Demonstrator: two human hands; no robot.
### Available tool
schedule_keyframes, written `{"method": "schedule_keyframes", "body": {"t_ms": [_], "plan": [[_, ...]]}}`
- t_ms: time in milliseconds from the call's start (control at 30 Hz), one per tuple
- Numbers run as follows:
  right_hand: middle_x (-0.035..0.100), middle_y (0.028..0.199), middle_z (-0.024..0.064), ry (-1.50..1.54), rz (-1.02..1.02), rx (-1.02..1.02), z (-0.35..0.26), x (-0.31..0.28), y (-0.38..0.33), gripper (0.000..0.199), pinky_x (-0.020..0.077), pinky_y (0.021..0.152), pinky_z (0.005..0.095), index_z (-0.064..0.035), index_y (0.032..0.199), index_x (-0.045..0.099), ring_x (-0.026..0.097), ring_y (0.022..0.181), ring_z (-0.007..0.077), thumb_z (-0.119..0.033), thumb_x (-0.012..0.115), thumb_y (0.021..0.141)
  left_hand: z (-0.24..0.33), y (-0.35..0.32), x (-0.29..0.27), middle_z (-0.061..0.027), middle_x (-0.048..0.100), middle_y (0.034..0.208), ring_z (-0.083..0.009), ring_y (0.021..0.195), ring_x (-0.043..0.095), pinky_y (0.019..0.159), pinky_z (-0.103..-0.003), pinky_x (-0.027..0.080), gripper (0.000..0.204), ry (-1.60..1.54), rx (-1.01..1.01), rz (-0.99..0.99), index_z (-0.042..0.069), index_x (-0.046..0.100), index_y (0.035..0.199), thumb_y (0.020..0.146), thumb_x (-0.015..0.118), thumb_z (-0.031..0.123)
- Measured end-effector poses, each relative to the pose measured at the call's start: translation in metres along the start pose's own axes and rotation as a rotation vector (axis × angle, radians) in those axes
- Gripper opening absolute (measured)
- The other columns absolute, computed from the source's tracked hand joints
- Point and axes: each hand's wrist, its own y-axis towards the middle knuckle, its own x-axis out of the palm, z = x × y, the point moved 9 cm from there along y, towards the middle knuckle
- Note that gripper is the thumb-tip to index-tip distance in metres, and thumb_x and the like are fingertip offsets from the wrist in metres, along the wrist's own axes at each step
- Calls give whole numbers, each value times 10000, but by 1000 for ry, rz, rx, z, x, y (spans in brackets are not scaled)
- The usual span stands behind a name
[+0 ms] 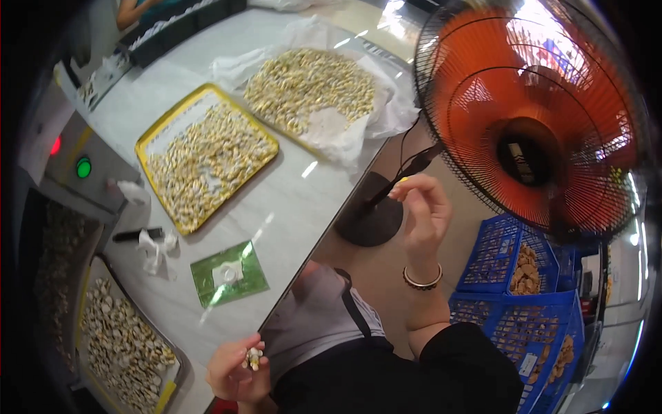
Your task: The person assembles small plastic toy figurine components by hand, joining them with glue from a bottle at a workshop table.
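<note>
My left hand point(233, 371) is at the table's near edge, its fingers closed around a few small white-and-yellow pieces point(254, 357). My right hand point(424, 210) is raised beyond the table's right edge, below the fan, thumb and fingertips drawn together. A speck of yellow shows at those fingertips, too small to name. A yellow-rimmed tray point(139, 150) holds many similar pale and yellow pieces point(207, 152). Behind it, another heap of pieces point(310, 86) lies on crumpled white plastic sheeting point(396, 114). A green square packet point(200, 276) with a pale round patch lies nearest my left hand.
An orange fan point(469, 103) stands close at the right on a dark round base point(372, 224). Blue crates point(476, 310) with brown pieces are on the floor. A tray of pieces point(124, 345) sits lower left, near a machine with a green light point(83, 168). Crumpled tissue point(150, 250) lies about.
</note>
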Motion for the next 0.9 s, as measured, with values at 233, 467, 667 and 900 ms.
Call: {"method": "schedule_keyframes", "body": {"t_ms": [233, 467, 667, 900], "plan": [[580, 836, 119, 253, -414, 55, -27, 78, -45, 138, 434, 654, 274, 33, 852, 602, 539, 741, 187, -13, 582, 724, -12, 26, 33, -238, 618, 976, -204, 821, 628, 717, -271, 503, 444, -334, -254, -100, -22, 386, 1129, 765, 635, -65], [559, 963, 115, 290, -760, 11, -44, 150, -78, 271, 455, 737, 320, -31, 896, 641, 551, 860, 239, 3, 703, 635, -14, 26, 35, -201, 630, 987, -191, 885, 631, 763, -257, 492, 444, -373, -278, -153, -22, 396, 1128, 771, 662, -22], [565, 952, 115, 372, -752, 18, -41, 154, -82, 236, 464, 713, 315, -48, 854, 636, 558, 846, 237, 14, 707, 638, -10, 23, 37, -224, 622, 930, -187, 771, 618, 684, -278, 517, 445, -235, -260, -177, 23, 354, 1064, 779, 691, 84], [567, 945, 112, 353, -754, -5, -43, 157, -84, 225, 464, 703, 307, -49, 831, 633, 564, 840, 231, 26, 702, 631, -8, 28, 31, -196, 645, 926, -251, 787, 658, 654, -282, 526, 338, -259, -176, -104, 2, 526, 957, 670, 648, -130]]}}
